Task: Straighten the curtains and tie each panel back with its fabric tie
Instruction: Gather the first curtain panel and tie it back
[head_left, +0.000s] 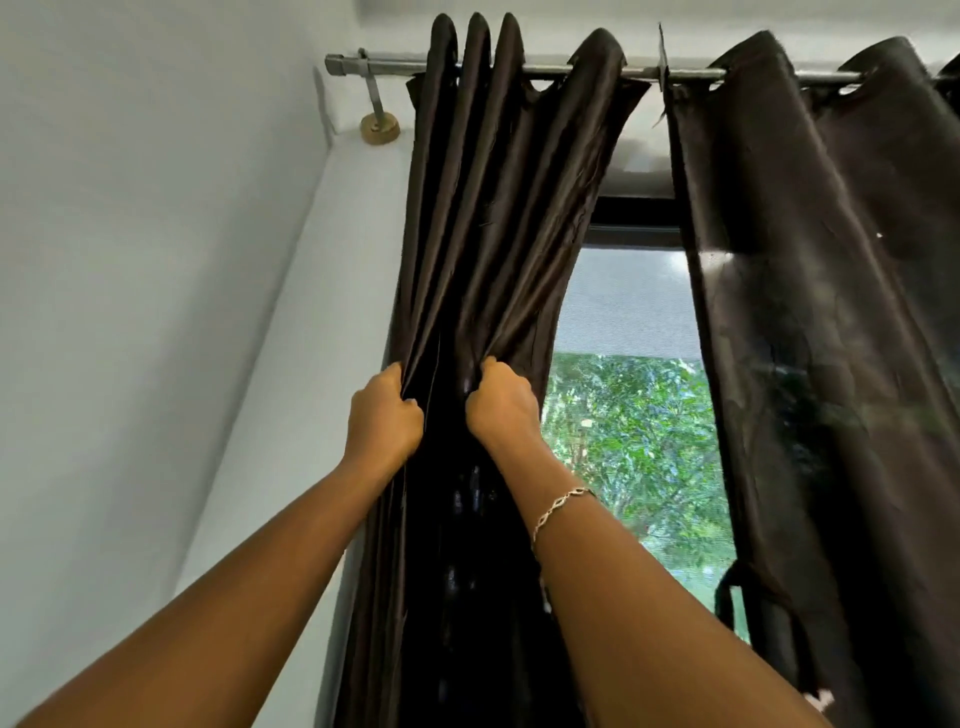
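Note:
A dark brown left curtain panel (483, 218) hangs in tight folds from a metal rod (395, 65). My left hand (383, 415) grips a fold on the panel's left side at mid height. Just to its right, my right hand (501, 402), with a bracelet on its wrist, grips another fold of the same panel. The right curtain panel (810, 312) hangs wider and looser. A dark fabric tie (727, 597) loops at its inner edge, low down.
A white wall (130, 312) and a corner ledge run along the left. The rod's bracket (380, 122) is fixed above the ledge. Between the panels the window (634, 415) shows green trees.

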